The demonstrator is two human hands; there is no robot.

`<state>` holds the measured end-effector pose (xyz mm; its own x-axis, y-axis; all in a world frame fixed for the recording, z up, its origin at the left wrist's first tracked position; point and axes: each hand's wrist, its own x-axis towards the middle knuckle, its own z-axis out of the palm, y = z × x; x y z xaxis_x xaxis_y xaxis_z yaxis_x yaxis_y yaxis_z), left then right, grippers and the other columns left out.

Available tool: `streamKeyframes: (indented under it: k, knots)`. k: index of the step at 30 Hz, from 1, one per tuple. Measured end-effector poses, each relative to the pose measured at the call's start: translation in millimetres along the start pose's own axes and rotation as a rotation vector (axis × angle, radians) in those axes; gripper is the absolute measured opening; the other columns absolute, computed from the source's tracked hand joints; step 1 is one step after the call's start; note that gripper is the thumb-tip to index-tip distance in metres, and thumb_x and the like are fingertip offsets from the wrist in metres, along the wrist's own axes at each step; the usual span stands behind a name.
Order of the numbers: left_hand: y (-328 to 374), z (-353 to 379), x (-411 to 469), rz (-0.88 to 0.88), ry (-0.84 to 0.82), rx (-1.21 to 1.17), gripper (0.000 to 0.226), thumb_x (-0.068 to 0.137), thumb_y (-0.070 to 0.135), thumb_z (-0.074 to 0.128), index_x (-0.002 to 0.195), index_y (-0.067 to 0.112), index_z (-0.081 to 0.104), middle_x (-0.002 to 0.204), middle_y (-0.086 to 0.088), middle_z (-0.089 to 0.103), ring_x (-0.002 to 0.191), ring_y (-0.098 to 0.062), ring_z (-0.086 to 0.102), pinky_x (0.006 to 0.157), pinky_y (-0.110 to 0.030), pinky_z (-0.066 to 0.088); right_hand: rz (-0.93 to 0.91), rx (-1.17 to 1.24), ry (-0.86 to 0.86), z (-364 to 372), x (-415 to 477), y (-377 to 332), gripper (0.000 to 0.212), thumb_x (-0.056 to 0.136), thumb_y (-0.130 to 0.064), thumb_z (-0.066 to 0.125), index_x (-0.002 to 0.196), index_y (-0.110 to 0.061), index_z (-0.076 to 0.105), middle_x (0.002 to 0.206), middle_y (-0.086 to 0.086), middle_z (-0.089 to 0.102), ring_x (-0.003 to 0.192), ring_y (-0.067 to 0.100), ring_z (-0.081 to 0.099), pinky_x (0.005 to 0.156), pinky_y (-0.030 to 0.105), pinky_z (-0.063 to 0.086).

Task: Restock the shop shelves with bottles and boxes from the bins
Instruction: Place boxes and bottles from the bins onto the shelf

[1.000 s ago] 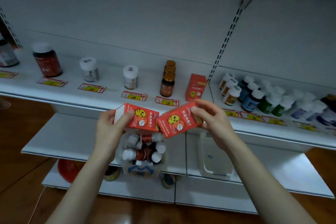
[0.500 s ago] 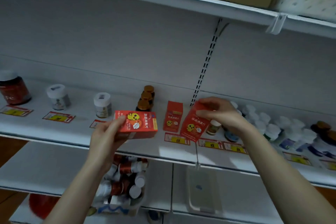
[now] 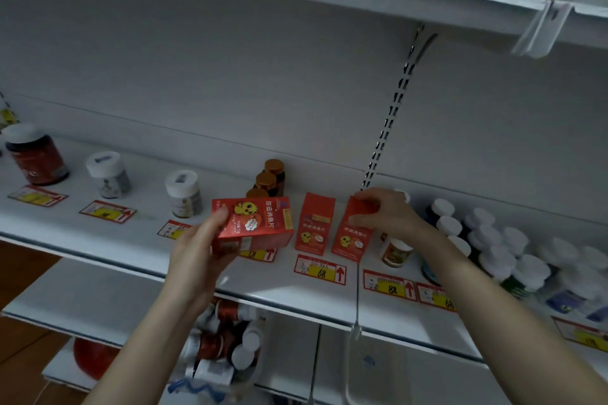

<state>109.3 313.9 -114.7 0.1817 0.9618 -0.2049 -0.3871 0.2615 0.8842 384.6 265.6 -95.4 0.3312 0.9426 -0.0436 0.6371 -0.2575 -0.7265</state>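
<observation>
Nearest the camera, below the shelf edge (image 3: 289, 297), bottles are lying in a bin (image 3: 223, 352); left of the standing red box (image 3: 314, 227), the left hand (image 3: 197, 253) is clamping a box (image 3: 253, 227) flat; right of it, the right hand (image 3: 381, 212) is pinching a second box (image 3: 350, 240) upright; better to square it flush before releasing.

shelf (image 3: 98, 240): matt white metal | boxes (image 3: 314, 227): glossy red card (printed) | floor (image 3: 26, 348): wood
</observation>
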Motion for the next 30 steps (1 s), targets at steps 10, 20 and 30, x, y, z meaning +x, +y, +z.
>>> streamKeyframes:
  k: [10,20,30]
  knots:
    - [-2.5,1.0,-0.3,0.008,0.032,-0.045,0.012,0.087,0.023,0.057,0.086,0.012,0.063,0.069,0.001,0.07,0.073,-0.013,0.064,0.068,-0.027,0.056,-0.026,-0.05,-0.066,8.8,5.5,-2.7,0.051,0.076,-0.021,0.074,0.122,-0.012,0.053,0.116,0.002,0.055,0.103,0.015,0.055,0.09,0.031,0.049]
    - [-3.4,-2.8,-5.0,-0.009,0.037,-0.049,0.012,0.087,0.022,0.057,0.088,0.011,0.062,0.08,-0.006,0.068,0.08,-0.019,0.063,0.079,-0.035,0.052,-0.031,-0.089,-0.06,13.6,4.9,-12.5,0.05,0.077,-0.02,0.074,0.122,-0.012,0.053,0.111,-0.002,0.052,0.104,0.012,0.051,0.094,0.029,0.044]
    - [-0.8,-0.9,-13.2,-0.061,-0.058,-0.115,0.013,0.088,0.024,0.054,0.087,0.015,0.063,0.078,-0.002,0.069,0.081,-0.016,0.06,0.079,-0.027,0.046,-0.077,-0.093,0.103,15.7,1.5,-15.4,0.044,0.081,-0.029,0.069,0.12,-0.014,0.056,0.126,0.002,0.051,0.117,0.013,0.047,0.097,0.026,0.039]
